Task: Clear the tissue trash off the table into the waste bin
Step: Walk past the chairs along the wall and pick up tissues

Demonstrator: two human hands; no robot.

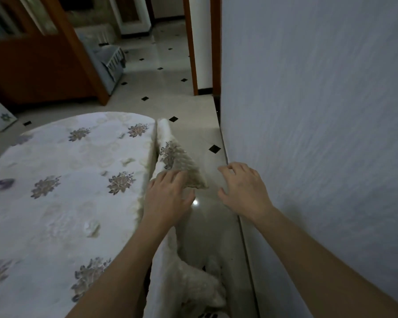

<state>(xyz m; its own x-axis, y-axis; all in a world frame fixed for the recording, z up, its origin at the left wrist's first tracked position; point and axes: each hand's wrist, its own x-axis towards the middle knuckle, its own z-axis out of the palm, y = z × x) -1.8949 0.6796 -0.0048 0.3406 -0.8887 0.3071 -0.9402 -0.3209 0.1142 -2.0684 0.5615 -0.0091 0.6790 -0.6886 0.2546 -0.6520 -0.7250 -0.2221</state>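
Note:
A round table (62, 180) under a white flowered tablecloth fills the left half of the view. No tissue and no waste bin show anywhere. My left hand (168, 198) rests at the table's right edge, fingers spread on a hanging corner of the tablecloth (182, 166), holding nothing. My right hand (244, 189) hovers over the floor between table and wall, fingers apart and curled, empty.
A white wall (319, 134) stands close on the right. Glossy tiled floor (170, 65) with small black diamonds runs ahead to a doorway with a brown frame (191, 53). A wooden cabinet (32, 65) and a covered chair (110, 63) stand at the back left.

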